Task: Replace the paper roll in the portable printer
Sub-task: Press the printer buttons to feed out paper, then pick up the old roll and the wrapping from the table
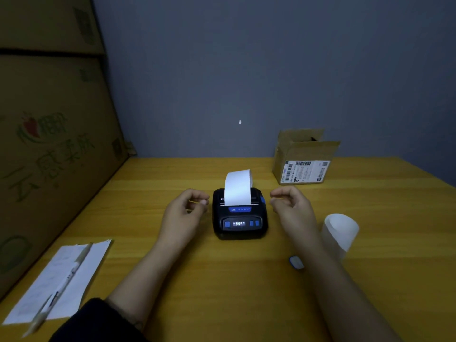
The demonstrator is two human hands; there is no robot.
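Printer (239, 214) sits mid-desk (222, 280), lid shut, display lit, a strip of white paper (238, 186) curling up out of its slot. Left hand (183, 212) and right hand (292, 206) flank it, just beside but not touching; fingers loosely curled, nothing held. Loose curled paper roll (341, 232) lies right of the right forearm. Open cardboard box (304, 157) stands at the desk's rear right.

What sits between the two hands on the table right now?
In the head view, the black portable printer sits between the left hand and right hand, white paper strip rising from it.
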